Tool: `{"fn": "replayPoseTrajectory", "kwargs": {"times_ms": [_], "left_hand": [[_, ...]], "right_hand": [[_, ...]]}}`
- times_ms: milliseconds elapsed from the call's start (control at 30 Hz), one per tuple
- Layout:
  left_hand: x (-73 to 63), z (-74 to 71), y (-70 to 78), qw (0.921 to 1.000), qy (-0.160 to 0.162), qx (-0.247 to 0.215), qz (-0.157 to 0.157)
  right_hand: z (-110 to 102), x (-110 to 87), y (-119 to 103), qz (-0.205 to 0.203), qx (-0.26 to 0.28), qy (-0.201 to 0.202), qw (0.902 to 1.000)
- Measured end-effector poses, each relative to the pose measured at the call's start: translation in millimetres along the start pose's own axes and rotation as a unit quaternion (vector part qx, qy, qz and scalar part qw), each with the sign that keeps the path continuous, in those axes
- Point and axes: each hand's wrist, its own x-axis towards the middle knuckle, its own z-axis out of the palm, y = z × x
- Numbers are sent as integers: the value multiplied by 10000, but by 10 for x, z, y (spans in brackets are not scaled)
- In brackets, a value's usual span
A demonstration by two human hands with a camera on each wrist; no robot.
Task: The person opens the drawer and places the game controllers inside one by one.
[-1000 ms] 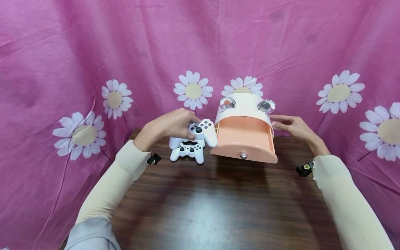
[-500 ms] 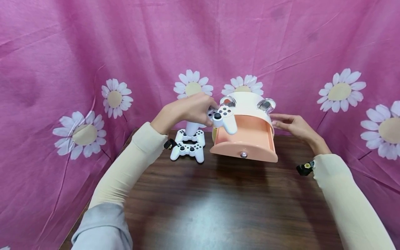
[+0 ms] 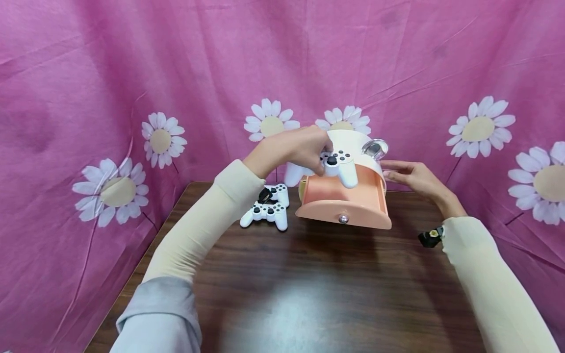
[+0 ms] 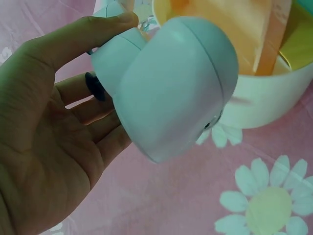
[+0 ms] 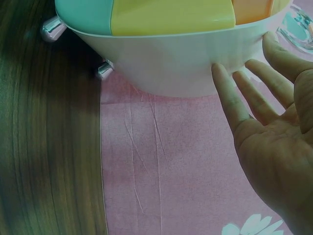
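Observation:
My left hand [image 3: 304, 149] grips a white game controller [image 3: 346, 171] by its middle, thumb and fingers on either side. The controller hangs over the left part of a pulled-out peach drawer [image 3: 344, 189]. That drawer belongs to a small white storage box [image 3: 346, 142] with shiny round ears; the left ear is hidden behind my hand. In the left wrist view one rounded grip of the controller [image 4: 171, 93] fills the middle. My right hand [image 3: 417, 184] rests its straight fingertips against the box's right side, as the white wall [image 5: 166, 63] shows in the right wrist view.
Two more white controllers [image 3: 269, 215] lie on the brown wooden table [image 3: 282, 284], left of the box, partly behind the left wrist camera. A pink cloth [image 3: 212, 88] with daisies hangs behind. Yellow and green drawers [image 5: 171, 17] sit below the peach one.
My left hand has carried the controller to the right, from above the other controllers to over the open drawer. My right hand has stayed at the box's side.

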Motion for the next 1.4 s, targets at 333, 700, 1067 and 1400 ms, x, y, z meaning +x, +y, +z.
{"fn": "replayPoseTrajectory", "kwargs": {"times_ms": [333,700,1067,1400], "left_hand": [[374,0,178,9996,-165,176,154],[616,251,330,9979,-542,310,-181],[691,504,320,9959,-803,360,-197],[683,604,292,9953,-787,506,-254]], "right_hand": [[-5,7,-28,-15,16,43,10000],[8,4,6,-172,153,73,9997],[7,-25,-12,0,65,49,10000],[5,-33,-37,-16,45,68,10000]]}}
